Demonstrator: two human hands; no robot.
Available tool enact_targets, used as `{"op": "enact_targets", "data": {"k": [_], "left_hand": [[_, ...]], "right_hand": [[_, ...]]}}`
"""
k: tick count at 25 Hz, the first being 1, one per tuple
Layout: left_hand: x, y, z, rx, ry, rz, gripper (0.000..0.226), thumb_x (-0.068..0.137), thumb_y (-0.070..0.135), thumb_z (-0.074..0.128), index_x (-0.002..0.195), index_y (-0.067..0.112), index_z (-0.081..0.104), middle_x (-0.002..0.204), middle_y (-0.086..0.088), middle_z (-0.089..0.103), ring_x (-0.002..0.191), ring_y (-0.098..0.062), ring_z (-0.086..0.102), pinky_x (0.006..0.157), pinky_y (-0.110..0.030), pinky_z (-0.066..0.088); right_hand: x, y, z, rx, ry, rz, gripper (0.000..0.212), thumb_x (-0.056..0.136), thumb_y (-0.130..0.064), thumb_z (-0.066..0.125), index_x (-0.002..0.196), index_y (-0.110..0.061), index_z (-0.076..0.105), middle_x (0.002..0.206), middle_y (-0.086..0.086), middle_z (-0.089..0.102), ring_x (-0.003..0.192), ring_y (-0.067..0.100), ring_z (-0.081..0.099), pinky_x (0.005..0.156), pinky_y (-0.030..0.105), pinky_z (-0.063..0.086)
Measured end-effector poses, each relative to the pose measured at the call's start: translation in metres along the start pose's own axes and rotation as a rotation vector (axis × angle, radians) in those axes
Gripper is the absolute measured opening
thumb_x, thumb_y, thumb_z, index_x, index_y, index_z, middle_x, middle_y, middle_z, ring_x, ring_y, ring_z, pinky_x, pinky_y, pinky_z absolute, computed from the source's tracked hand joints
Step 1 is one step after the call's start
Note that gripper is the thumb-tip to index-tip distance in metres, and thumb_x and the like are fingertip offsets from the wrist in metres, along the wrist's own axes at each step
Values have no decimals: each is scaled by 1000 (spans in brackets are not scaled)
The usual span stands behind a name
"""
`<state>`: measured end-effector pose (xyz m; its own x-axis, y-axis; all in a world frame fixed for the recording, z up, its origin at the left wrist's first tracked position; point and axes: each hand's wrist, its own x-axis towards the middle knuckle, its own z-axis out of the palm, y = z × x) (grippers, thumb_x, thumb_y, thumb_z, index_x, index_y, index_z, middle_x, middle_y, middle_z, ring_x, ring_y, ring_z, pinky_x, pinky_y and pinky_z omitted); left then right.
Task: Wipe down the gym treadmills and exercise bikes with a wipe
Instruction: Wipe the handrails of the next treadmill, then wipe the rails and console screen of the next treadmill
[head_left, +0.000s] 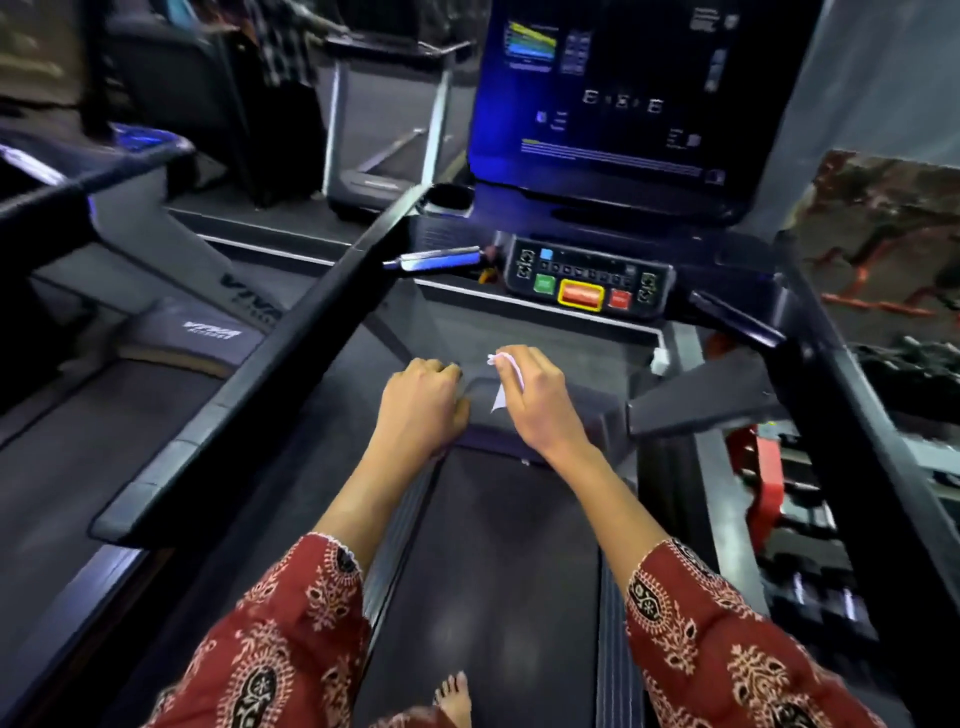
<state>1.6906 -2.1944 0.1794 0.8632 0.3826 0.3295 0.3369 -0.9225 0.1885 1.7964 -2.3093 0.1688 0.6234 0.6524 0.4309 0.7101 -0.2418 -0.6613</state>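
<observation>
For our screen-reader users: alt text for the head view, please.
A person on a treadmill holds a white wipe in the right hand, left hand curled beside it, above the belt's front end; the console is lit.

Dark treadmill belt (498, 571); bare foot (454, 699) stands on its near end.
</observation>
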Motion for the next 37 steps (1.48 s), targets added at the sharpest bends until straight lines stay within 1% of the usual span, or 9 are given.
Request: {"op": "enact_targets", "data": {"k": [3,9,12,18,22,26,29,32,37], "left_hand": [[36,-26,4,53,44,-13,33,68,30,47,69,3,65,67,-13,65,64,-34,63,46,-36,49],[56,-73,11,136,105,-210,45,70,36,36,74,4,68,74,-12,67,68,-34,64,48,-37,53],[45,-86,11,147,105,-407,47,71,37,35,78,5,69,78,-13,68,72,-34,65,53,-40,55],[-5,-69,7,222,230,-836,31,70,28,51,79,5,70,77,-11,68,71,-33,65,54,-38,55],[-55,-37,10,295,292,-1051,28,67,25,58,81,6,72,75,-9,69,69,-31,67,50,-35,54],[-100,-8,10,331,384,-1217,25,66,20,62,83,5,73,79,-9,70,74,-31,67,56,-36,55],[-121,-4,8,336,419,-1249,26,66,17,63,86,4,73,83,-9,70,78,-30,68,59,-35,55],[-140,-21,4,354,470,-1227,27,70,16,61,90,2,73,92,-13,70,85,-30,68,65,-38,57],[-168,-78,16,462,619,-1164,45,83,19,46,120,-1,62,124,-20,60,113,-34,58,96,-39,47]], "right_hand": [[50,7,21,37,-39,-90,25,101,-16,44,103,-1,63,100,13,63,93,26,59,82,22,38],[122,14,83,175,-210,-246,35,99,-28,41,102,-1,63,99,14,64,93,29,60,83,31,42],[146,8,115,260,-312,-329,35,98,-27,42,99,0,65,96,14,66,91,29,61,82,27,41],[139,-19,155,453,-624,-612,34,97,-24,44,100,3,66,95,15,65,90,26,61,83,23,40],[104,-24,163,552,-788,-680,32,97,-21,45,104,3,65,101,14,65,95,26,62,86,23,41],[63,-37,170,611,-905,-752,31,97,-21,45,104,2,64,101,14,65,94,27,62,86,20,39],[41,-60,178,662,-878,-803,31,99,-21,45,104,3,64,100,15,65,93,28,62,86,23,41],[21,-80,194,707,-698,-875,37,101,-23,41,108,6,63,106,18,64,100,30,60,93,32,45],[10,-100,262,762,-329,-1176,26,99,-7,47,119,8,53,120,30,58,118,40,53,102,44,45]]}}
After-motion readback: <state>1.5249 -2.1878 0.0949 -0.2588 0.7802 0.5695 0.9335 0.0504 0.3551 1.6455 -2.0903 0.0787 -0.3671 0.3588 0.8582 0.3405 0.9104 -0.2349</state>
